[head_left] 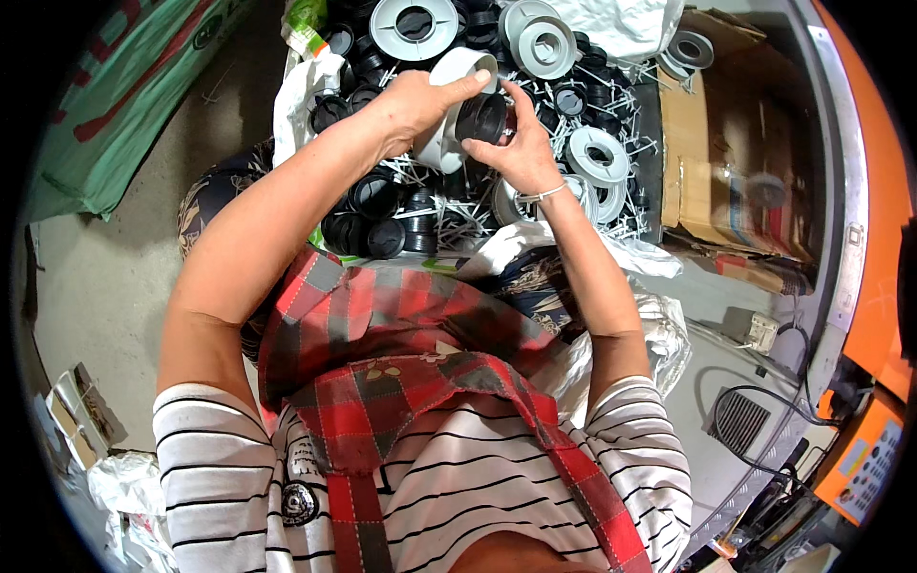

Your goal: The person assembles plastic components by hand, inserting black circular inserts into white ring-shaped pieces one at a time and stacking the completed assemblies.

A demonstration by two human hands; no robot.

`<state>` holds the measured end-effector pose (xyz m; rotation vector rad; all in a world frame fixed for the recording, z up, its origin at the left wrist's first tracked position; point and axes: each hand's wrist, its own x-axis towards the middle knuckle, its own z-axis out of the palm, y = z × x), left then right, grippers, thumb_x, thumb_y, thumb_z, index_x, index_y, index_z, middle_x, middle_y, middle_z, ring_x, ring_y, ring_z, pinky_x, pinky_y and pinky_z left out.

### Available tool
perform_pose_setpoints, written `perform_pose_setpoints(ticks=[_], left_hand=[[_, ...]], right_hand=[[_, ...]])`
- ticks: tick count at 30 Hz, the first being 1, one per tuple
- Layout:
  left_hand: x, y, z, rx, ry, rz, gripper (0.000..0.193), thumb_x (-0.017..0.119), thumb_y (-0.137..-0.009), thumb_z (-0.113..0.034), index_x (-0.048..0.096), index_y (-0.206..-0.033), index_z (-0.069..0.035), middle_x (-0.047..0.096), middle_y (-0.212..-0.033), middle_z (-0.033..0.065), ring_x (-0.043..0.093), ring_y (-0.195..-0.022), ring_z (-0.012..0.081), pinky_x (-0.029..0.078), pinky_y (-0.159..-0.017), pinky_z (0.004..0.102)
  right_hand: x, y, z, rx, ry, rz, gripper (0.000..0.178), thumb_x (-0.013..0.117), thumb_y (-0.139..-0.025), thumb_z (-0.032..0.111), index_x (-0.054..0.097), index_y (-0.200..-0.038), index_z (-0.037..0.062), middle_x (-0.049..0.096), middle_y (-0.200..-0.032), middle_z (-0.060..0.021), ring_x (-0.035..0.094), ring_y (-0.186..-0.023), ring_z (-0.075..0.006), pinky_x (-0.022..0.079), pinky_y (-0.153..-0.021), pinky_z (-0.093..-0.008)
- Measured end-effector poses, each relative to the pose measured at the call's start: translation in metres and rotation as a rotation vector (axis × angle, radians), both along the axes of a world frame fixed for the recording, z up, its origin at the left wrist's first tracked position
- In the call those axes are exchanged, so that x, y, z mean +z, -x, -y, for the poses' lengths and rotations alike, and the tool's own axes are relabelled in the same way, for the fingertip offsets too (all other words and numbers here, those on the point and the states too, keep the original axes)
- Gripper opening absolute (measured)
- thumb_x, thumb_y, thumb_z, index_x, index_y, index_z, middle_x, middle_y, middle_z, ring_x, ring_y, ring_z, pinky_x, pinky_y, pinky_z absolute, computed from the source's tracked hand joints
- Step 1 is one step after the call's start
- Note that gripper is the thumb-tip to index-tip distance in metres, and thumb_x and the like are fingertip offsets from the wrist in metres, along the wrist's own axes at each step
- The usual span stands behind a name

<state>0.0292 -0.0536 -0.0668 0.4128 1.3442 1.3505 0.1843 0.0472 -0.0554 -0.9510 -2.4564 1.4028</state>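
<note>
My left hand (417, 107) is closed around a light grey plastic ring (440, 148), its thumb lying along the upper rim. Against the ring's right side, my right hand (527, 158) grips a round black plastic cap (480, 118) between thumb and fingers. The two parts meet or nearly touch; whether they are joined I cannot tell. Just below and around both hands lies a heap of black round caps (386, 238), thin white plastic sticks (462, 214) and grey flanged rings (597, 158).
A large grey flanged disc (414, 29) and a stacked grey ring (544, 48) top the heap. White plastic sheeting (611, 29) edges it. An open cardboard box (702, 181) stands to the right, near an orange machine (874, 191) with a black cable (755, 390). Green sacking (124, 105) hangs at left.
</note>
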Motion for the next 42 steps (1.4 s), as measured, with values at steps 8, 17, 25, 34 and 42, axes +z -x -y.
perform_pose_setpoints(ticks=[8, 17, 25, 34, 42], left_hand=[[0.001, -0.004, -0.001, -0.119, -0.007, 0.263, 0.056, 0.062, -0.085, -0.044, 0.057, -0.107, 0.007, 0.064, -0.097, 0.0156, 0.065, -0.081, 0.0195, 0.056, -0.068, 0.0340], [-0.003, -0.003, -0.002, -0.218, -0.073, 0.419, 0.056, 0.059, -0.086, -0.045, 0.054, -0.115, 0.003, 0.062, -0.104, 0.0135, 0.064, -0.088, 0.0180, 0.055, -0.077, 0.0319], [0.003, -0.007, 0.000, -0.191, -0.141, 0.409, 0.055, 0.060, -0.086, -0.044, 0.054, -0.112, 0.005, 0.062, -0.104, 0.0130, 0.062, -0.093, 0.0173, 0.054, -0.079, 0.0318], [0.006, -0.017, -0.002, -0.062, -0.175, 0.324, 0.044, 0.065, -0.084, -0.037, 0.057, -0.109, -0.001, 0.062, -0.097, 0.0093, 0.062, -0.082, 0.0170, 0.053, -0.067, 0.0330], [0.000, -0.016, -0.006, 0.221, -0.098, 0.414, 0.037, 0.065, -0.085, -0.034, 0.058, -0.105, -0.003, 0.061, -0.093, 0.0065, 0.059, -0.082, 0.0178, 0.050, -0.072, 0.0351]], right_hand=[[0.019, -0.012, -0.021, 0.529, -0.540, -0.045, 0.072, 0.075, -0.058, 0.013, 0.041, -0.120, 0.0019, 0.046, -0.112, -0.0170, 0.050, -0.100, -0.0327, 0.045, -0.086, -0.0360], [0.034, -0.013, -0.027, 0.704, -0.624, 0.026, 0.073, 0.073, -0.056, 0.009, 0.045, -0.124, 0.0083, 0.045, -0.116, -0.0164, 0.047, -0.105, -0.0354, 0.044, -0.090, -0.0387], [0.025, -0.015, -0.016, 0.457, -0.525, -0.025, 0.065, 0.076, -0.069, 0.017, 0.046, -0.125, 0.0027, 0.054, -0.108, -0.0153, 0.059, -0.092, -0.0253, 0.050, -0.078, -0.0327], [0.007, -0.013, -0.021, 0.131, -0.138, 0.069, 0.060, 0.069, -0.078, 0.041, 0.055, -0.107, -0.0102, 0.066, -0.080, -0.0158, 0.064, -0.068, -0.0183, 0.052, -0.061, -0.0270], [-0.012, -0.020, 0.020, 0.019, -0.067, -0.219, 0.036, 0.075, -0.072, 0.013, 0.062, -0.103, -0.0010, 0.062, -0.089, -0.0075, 0.057, -0.075, -0.0110, 0.049, -0.069, -0.0235]])
